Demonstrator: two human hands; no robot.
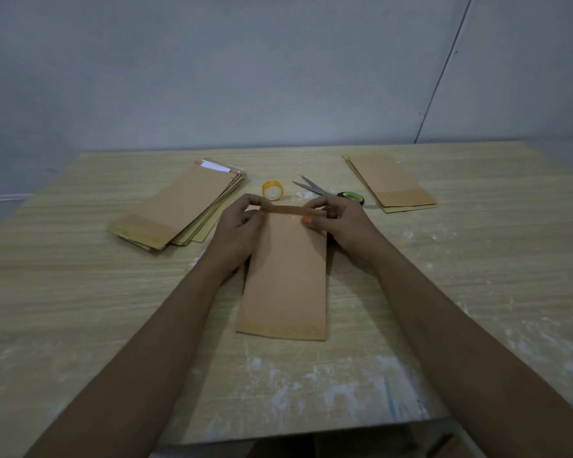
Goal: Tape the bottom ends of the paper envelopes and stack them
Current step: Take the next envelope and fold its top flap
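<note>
A brown paper envelope [285, 276] lies lengthwise on the wooden table [80, 292] in front of me. Its far end is folded up into a narrow flap [291, 210]. My left hand [242, 226] pinches the flap's left end and my right hand [338, 223] pinches its right end. A roll of clear yellowish tape [272, 190] stands just beyond the hands. A thick stack of envelopes [179, 209] lies at the left, and a thin stack [392, 183] lies at the far right.
Scissors [311, 186] lie behind my right hand, with a dark tape roll with a green core [352, 196] beside them. White smears mark the table near its front edge [278, 438]. A grey wall rises behind the table.
</note>
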